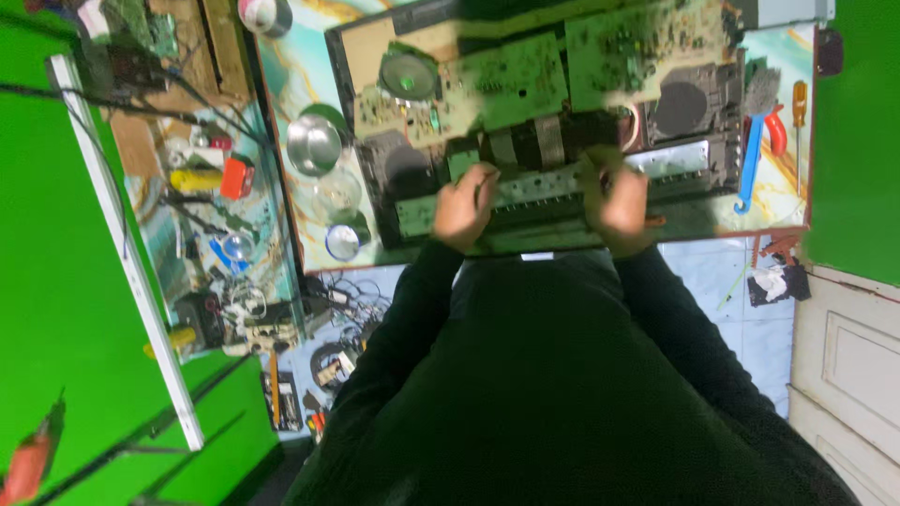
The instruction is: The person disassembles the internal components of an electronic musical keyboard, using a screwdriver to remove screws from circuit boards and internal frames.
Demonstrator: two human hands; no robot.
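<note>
So what we've got on the bench is an opened-up electronic keyboard (562, 122) — lid off, guts showing. It lies across the marble-patterned table (281, 112), right in front of the person, taking up most of the top.

Both hands are on its near edge, on the long key strip (544, 192). The left hand (464, 206) is curled over the strip toward the left end, and the right hand (619, 201) is pressed down near the right end. The frame is motion-blurred, so we can't tell whether either hand is actually clamped around the strip or just resting on it.

Handling-wise, we'd judge it as long, fairly light for its size, and stiff along the plastic shell but flexy in the middle once it's open. The green circuit boards (525, 89) and the round speaker (408, 75) look like the fragile bits — loose wires too, probably. We'd grip the outer plastic frame at both ends, never the boards.

Around it: a steel bowl (314, 145) and a clear glass bowl (336, 192) to the left, a blue-handled tool (750, 164) and a screwdriver (799, 103) on the right. Further left there's a cluttered side shelf (216, 234) against the green wall (47, 281).
</note>
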